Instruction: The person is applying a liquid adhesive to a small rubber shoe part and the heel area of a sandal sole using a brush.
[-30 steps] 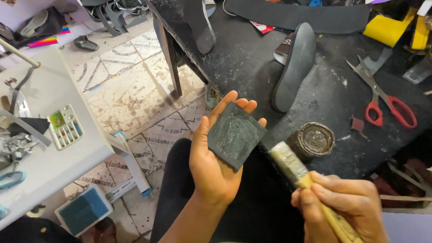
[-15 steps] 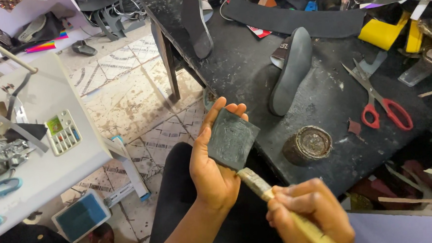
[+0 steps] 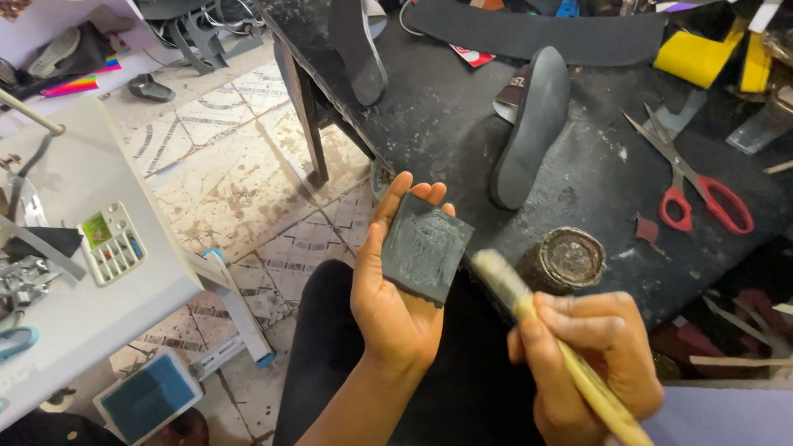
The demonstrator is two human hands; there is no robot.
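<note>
Two hands work here over the lap. Left hand (image 3: 398, 291) lies palm up, the fingers half curled, and it cradles one dark square patch (image 3: 427, 248) against the fingers; the thumb presses at the patch's left edge. Right hand (image 3: 587, 356) is closed in a fist around the wooden handle of one brush (image 3: 547, 337). The bristles point up and to the left and stop just beside the lower right edge of the patch; they are blurred, so I cannot tell if they touch it.

Compared with half a second ago, the brush is a little away from the patch, where before its tip was on the lower edge, and the right hand is higher in the picture. The left hand keeps the patch in the same way.

On the black table (image 3: 446, 130) I count one round tin (image 3: 565, 260) near the brush, one pair of red scissors (image 3: 695, 183), and one dark sole (image 3: 531, 127).
</note>
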